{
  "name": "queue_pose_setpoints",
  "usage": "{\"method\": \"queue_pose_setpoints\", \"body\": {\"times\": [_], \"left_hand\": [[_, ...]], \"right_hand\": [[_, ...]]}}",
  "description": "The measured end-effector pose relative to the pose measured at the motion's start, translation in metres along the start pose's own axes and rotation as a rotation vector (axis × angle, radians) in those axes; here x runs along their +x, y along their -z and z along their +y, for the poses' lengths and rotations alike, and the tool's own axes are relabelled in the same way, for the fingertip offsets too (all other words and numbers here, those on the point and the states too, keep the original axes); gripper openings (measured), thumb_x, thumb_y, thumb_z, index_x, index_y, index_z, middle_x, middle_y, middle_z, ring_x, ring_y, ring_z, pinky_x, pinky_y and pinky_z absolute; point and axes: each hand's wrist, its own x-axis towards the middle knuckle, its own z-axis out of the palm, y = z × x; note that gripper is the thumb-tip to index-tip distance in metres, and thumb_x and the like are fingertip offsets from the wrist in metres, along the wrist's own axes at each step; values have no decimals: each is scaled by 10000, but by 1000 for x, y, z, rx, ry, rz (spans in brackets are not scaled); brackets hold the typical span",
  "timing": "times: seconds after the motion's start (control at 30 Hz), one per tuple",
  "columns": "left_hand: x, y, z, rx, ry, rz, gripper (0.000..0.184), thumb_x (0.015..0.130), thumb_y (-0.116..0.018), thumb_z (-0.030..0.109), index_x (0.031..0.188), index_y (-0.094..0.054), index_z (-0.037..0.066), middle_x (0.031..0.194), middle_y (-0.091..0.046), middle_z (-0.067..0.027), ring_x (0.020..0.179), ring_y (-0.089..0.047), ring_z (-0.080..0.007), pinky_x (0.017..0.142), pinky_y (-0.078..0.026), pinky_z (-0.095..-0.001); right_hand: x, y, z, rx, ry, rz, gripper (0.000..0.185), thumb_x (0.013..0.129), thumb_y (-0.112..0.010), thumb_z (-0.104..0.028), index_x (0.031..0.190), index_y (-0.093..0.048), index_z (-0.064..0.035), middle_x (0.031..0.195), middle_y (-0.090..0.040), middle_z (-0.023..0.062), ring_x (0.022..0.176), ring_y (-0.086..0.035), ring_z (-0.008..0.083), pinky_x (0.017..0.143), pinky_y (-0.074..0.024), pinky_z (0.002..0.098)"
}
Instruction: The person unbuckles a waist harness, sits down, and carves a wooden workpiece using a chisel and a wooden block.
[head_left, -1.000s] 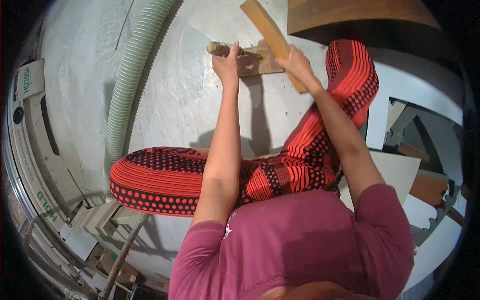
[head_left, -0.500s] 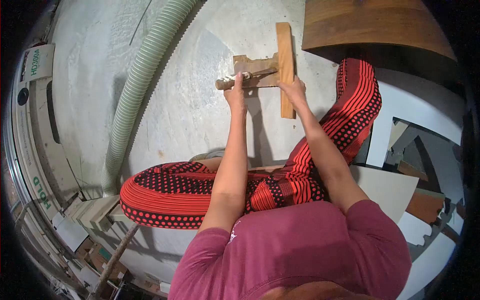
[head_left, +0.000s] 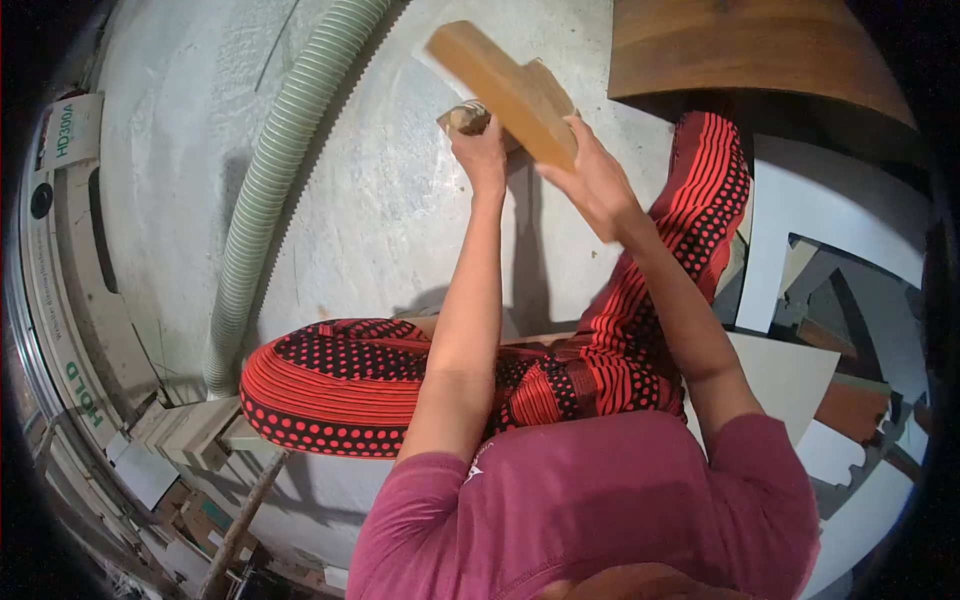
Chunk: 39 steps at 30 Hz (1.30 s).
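Observation:
My left hand is closed around the thick wooden handle of a chisel-like tool, whose handle end faces me. Its blade is hidden. My right hand grips a light brown wooden block, raised off the floor and slanting from upper left to lower right. Behind the block, a flatter brown wooden piece shows in part. Whether this piece is joined to the block, or touches the tool, I cannot tell.
A ribbed green hose runs along the concrete floor to my left. A curved brown wooden panel stands at upper right. White sheet pieces lie right of my leg. A long machine part lines the left edge.
The wooden block has swung from nearly upright to a left-leaning slant and come up closer. The tool's handle has turned from pointing left to pointing at me.

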Motion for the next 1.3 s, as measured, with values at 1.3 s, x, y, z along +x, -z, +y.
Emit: {"method": "queue_pose_setpoints", "body": {"times": [1.3], "left_hand": [[-11, -45, 31, 300, -541, -254, 353, 693, -721, 77, 993, -543, 22, 911, -610, -191, 881, -589, -370, 762, -464, -420]], "right_hand": [[-101, 55, -28, 323, -77, 290, 700, 826, -542, -82, 1443, -213, -41, 1357, -410, 121, 1141, -466, 172, 959, -369, 278]]}}
